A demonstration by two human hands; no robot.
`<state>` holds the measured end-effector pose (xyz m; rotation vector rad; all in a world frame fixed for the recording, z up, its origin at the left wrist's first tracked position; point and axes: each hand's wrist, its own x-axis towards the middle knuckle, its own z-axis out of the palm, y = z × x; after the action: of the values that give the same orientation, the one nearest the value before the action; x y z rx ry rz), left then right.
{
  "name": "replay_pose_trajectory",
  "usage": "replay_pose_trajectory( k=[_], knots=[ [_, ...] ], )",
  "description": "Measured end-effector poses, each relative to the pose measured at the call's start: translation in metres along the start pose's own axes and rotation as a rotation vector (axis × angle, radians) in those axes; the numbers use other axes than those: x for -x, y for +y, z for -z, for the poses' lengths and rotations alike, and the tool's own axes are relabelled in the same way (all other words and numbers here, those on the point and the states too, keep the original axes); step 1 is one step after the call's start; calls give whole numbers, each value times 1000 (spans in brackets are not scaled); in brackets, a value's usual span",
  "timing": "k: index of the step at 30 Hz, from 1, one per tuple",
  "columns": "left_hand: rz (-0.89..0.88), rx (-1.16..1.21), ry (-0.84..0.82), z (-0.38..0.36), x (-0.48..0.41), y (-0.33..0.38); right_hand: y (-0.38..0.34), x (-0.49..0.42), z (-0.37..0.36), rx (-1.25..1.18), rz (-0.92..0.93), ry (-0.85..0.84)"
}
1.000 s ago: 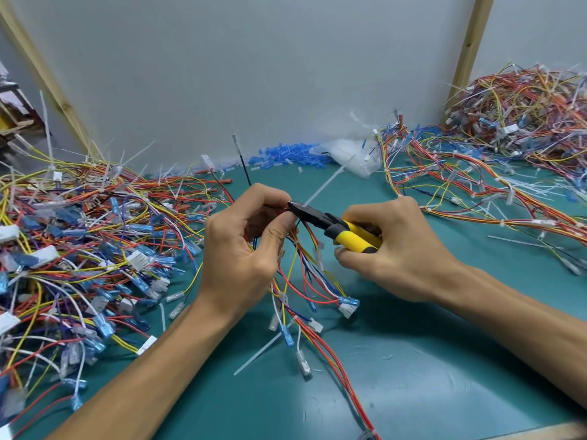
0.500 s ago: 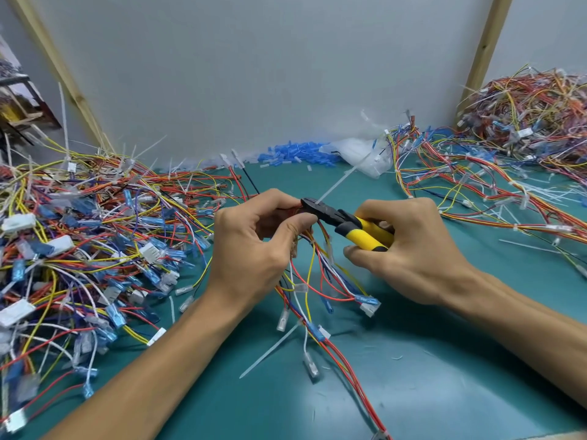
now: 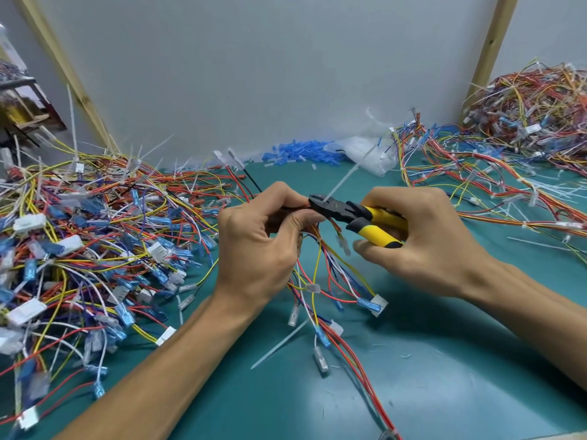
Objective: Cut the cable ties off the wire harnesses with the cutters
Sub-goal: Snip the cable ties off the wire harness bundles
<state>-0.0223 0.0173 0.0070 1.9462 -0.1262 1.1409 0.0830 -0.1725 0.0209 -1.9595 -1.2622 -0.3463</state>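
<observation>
Single head-worn view here, looking forward and down across the green worktop [image 3: 413, 392]. It's a wide lens, and the edges bow. It sits close in: left grip [image 3: 254, 249] and right grip [image 3: 428, 249] hold the centre, with the forearms running in from the bottom edge. Straight ahead, the grey wall [image 3: 270, 74] fills the top half.

Teal table top [image 3: 444, 392], glare patch near front. Grey wall panel [image 3: 270, 74] behind, w/ slanted wood strip on L [image 3: 63, 68] and another on R [image 3: 490, 49]. Heap of small blue plastic bits [image 3: 298, 154] at wall foot, clear plastic bag [image 3: 365, 154] touching its R end. Blurred shelf [image 3: 22, 100] far L.
</observation>
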Motion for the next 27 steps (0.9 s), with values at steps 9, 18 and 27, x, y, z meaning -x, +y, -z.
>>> replay_pose_trajectory(
  k=[9,18,27],
  knots=[
    [11,65,-28,4,0,1,5,-4,9,46,82,-96],
    [33,77,-40,2,-1,1,-2,-1,8,-2,-47,-85],
    [105,172,-86,3,-2,8,-4,-1,7,-144,-203,-139]
  ],
)
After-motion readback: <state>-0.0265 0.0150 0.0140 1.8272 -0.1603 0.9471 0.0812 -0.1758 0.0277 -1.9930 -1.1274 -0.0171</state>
